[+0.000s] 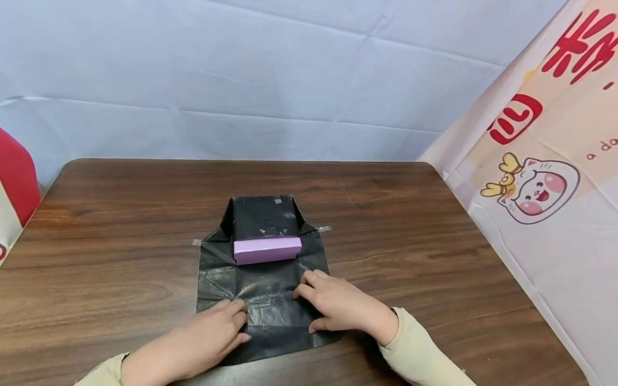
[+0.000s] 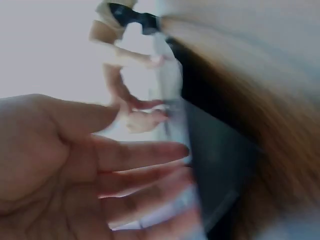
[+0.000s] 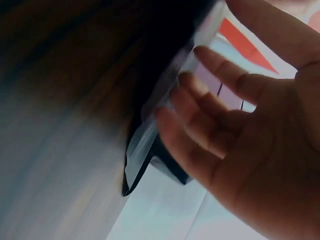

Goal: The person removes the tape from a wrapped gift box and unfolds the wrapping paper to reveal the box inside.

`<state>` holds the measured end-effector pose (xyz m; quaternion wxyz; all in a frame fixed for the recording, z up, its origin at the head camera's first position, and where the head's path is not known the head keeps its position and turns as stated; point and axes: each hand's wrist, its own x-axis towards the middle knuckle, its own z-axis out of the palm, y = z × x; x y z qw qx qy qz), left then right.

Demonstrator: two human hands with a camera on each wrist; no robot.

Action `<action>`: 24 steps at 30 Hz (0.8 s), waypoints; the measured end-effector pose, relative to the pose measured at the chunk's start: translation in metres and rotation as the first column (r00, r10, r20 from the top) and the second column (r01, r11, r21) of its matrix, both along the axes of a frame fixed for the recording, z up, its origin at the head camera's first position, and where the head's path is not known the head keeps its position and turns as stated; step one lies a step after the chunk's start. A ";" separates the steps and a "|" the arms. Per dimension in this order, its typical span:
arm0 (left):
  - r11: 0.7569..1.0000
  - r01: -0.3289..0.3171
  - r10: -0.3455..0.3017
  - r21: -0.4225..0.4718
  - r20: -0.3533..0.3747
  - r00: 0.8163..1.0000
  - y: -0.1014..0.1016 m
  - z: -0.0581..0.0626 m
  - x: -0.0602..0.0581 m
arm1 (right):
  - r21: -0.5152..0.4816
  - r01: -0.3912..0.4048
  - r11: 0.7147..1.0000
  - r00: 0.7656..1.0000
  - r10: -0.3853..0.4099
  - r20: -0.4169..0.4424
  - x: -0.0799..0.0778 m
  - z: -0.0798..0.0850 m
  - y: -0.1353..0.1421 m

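A sheet of black wrapping paper [image 1: 272, 311] lies creased on the table, its far end folded up over a purple box [image 1: 267, 250]. The box's near side shows lilac; black paper covers its top. My left hand [image 1: 205, 335] rests on the near left part of the sheet, fingertips on the paper. On the right part, my right hand [image 1: 340, 303] touches the sheet with loosely bent fingers and the thumb near the front edge. In the wrist views, the left fingers [image 2: 145, 155] stretch out and the right fingers [image 3: 200, 120] bend gently against the paper, holding nothing.
Clear tape strips [image 1: 325, 229] stick out from the sheet's left and right far corners. The brown wooden table [image 1: 410, 241] extends around it. White cloth [image 1: 217, 64] hangs behind, and a printed banner [image 1: 541, 161] stands along the right side.
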<state>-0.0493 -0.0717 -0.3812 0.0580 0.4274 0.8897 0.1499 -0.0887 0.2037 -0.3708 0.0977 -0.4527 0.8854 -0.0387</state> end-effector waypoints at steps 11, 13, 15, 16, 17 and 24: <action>0.998 -0.054 0.052 -0.015 -0.110 0.993 -0.007 -0.010 -0.024 | 0.108 0.088 0.990 0.996 -0.091 0.019 -0.005 -0.001 -0.004; 0.996 -0.082 0.080 -0.026 -0.042 0.996 -0.010 -0.011 -0.027 | 0.136 0.103 0.985 0.994 -0.108 0.032 -0.005 -0.001 -0.005; 0.994 -0.103 0.104 -0.037 0.006 0.995 -0.013 -0.011 -0.030 | 0.153 0.111 0.982 0.992 -0.118 0.037 -0.006 -0.001 -0.005; 0.993 -0.110 0.112 -0.043 0.025 0.993 -0.014 -0.012 -0.031 | 0.156 0.114 0.981 0.992 -0.121 0.039 -0.006 -0.001 -0.005; 0.993 -0.112 0.114 -0.047 0.034 0.993 -0.014 -0.012 -0.032 | 0.158 0.116 0.981 0.991 -0.124 0.042 -0.007 -0.002 -0.006; 0.992 -0.107 0.108 -0.065 0.019 0.994 -0.013 -0.014 -0.039 | 0.159 0.130 0.979 0.989 -0.138 0.043 -0.014 -0.004 -0.006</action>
